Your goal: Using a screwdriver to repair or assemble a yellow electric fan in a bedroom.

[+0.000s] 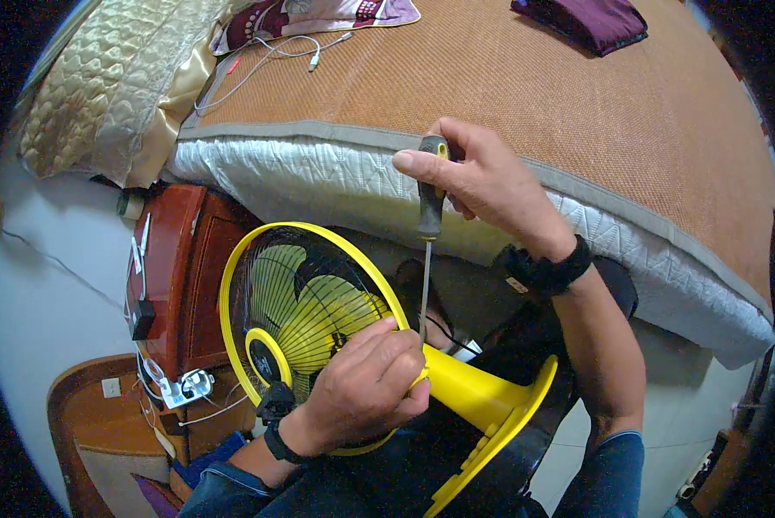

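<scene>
A yellow electric fan (474,386) lies tilted across my lap, its round wire grille toward the left and its flat base toward the lower right. My left hand (372,380) is closed around the fan's neck, just behind the grille rim. In my right hand (482,177) is a screwdriver (430,216) with a dark grey handle, held upright. Its long metal shaft points down, and the tip meets the fan's neck beside my left fingers. The tip itself and any screw under it are hidden by those fingers.
Ahead is a bed with a brown woven mat (387,82), a white cable (275,52) and a folded dark purple cloth (588,24). A red wooden cabinet (170,276) stands at the left, near a white power strip (187,390) with cords.
</scene>
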A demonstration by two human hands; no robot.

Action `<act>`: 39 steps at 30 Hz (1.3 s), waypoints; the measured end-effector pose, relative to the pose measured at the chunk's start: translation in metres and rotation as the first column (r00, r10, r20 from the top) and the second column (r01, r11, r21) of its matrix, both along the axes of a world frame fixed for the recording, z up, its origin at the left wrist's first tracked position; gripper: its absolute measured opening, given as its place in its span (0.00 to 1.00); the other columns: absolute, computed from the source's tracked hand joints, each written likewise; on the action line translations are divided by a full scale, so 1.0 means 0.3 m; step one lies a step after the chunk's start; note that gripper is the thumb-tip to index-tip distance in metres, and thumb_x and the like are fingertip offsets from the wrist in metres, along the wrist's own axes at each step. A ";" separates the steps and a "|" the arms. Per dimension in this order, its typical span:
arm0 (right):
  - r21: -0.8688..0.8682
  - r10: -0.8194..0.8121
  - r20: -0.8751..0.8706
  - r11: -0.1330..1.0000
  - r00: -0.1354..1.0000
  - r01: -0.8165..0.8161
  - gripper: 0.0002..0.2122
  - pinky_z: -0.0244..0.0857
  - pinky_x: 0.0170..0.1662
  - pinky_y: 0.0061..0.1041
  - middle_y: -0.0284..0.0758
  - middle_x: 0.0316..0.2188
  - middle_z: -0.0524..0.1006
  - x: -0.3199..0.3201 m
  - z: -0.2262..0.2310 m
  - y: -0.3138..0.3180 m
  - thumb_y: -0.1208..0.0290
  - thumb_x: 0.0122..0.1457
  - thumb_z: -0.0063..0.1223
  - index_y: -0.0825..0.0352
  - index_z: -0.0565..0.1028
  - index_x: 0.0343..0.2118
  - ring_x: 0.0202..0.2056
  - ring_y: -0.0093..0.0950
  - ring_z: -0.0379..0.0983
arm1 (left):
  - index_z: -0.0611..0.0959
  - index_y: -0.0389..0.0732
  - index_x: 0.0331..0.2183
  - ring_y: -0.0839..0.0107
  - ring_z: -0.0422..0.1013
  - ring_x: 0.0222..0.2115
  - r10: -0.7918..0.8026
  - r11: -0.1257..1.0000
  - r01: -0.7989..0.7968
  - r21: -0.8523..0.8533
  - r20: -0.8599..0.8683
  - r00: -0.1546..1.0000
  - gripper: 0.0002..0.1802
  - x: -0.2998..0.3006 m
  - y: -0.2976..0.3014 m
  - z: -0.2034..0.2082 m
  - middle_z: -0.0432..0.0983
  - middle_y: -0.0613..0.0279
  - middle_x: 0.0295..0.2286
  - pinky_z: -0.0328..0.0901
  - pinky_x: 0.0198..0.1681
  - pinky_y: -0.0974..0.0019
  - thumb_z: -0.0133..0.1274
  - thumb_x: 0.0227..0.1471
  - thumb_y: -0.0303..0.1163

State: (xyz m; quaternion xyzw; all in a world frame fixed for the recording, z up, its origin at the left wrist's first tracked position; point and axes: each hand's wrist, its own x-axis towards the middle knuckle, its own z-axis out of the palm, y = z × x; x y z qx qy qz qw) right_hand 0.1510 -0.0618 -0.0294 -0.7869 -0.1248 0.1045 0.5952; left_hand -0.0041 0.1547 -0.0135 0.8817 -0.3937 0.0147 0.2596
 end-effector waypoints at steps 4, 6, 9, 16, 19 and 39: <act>0.136 0.019 -0.082 0.991 0.996 -0.007 0.16 0.62 0.24 0.14 0.25 0.29 0.75 -0.024 -0.002 0.009 0.57 0.65 0.56 0.64 0.75 0.48 0.23 0.12 0.67 | 0.75 0.36 0.34 0.55 0.76 0.39 0.009 1.000 -0.009 -0.004 0.005 1.000 0.15 0.000 0.000 -0.003 0.76 0.50 0.37 0.70 0.55 0.53 0.61 0.45 0.29; 0.246 0.046 0.087 0.967 0.995 -0.066 0.20 0.64 0.25 0.14 0.25 0.33 0.77 -0.032 -0.026 0.014 0.59 0.65 0.55 0.64 0.73 0.55 0.23 0.13 0.67 | 0.75 0.36 0.34 0.55 0.76 0.39 0.005 1.000 -0.005 -0.003 0.007 1.000 0.15 0.001 0.000 -0.004 0.76 0.50 0.37 0.70 0.54 0.53 0.61 0.45 0.29; 0.319 0.152 -0.011 0.937 0.988 -0.141 0.23 0.66 0.26 0.13 0.25 0.38 0.78 -0.021 -0.015 -0.012 0.61 0.65 0.55 0.63 0.69 0.61 0.23 0.12 0.68 | 0.75 0.36 0.34 0.55 0.76 0.39 0.002 1.000 -0.002 -0.009 0.008 1.000 0.15 0.001 0.000 -0.006 0.76 0.50 0.37 0.70 0.54 0.52 0.61 0.45 0.29; 0.176 0.140 -0.058 0.976 0.988 -0.128 0.19 0.62 0.24 0.13 0.26 0.28 0.75 -0.007 0.017 -0.037 0.58 0.64 0.57 0.64 0.74 0.53 0.22 0.12 0.67 | 0.75 0.36 0.34 0.55 0.76 0.39 -0.001 1.000 0.001 -0.005 0.002 1.000 0.14 -0.001 -0.002 -0.003 0.76 0.51 0.37 0.70 0.54 0.52 0.61 0.44 0.29; 0.010 0.039 0.017 0.999 0.999 -0.039 0.18 0.61 0.23 0.12 0.25 0.24 0.73 -0.010 0.013 -0.022 0.56 0.63 0.58 0.64 0.76 0.49 0.21 0.12 0.66 | 0.75 0.36 0.34 0.56 0.76 0.39 -0.003 1.000 0.003 -0.008 0.002 1.000 0.14 0.001 -0.004 -0.007 0.76 0.51 0.37 0.70 0.54 0.53 0.61 0.44 0.29; 0.277 -0.243 -0.092 0.925 0.966 0.259 0.17 0.60 0.18 0.16 0.25 0.19 0.71 -0.055 -0.008 -0.053 0.52 0.63 0.58 0.63 0.74 0.35 0.17 0.14 0.66 | 0.75 0.36 0.36 0.54 0.76 0.40 0.014 1.000 -0.014 0.013 0.005 1.000 0.17 -0.003 0.010 0.004 0.76 0.50 0.38 0.70 0.54 0.53 0.62 0.43 0.30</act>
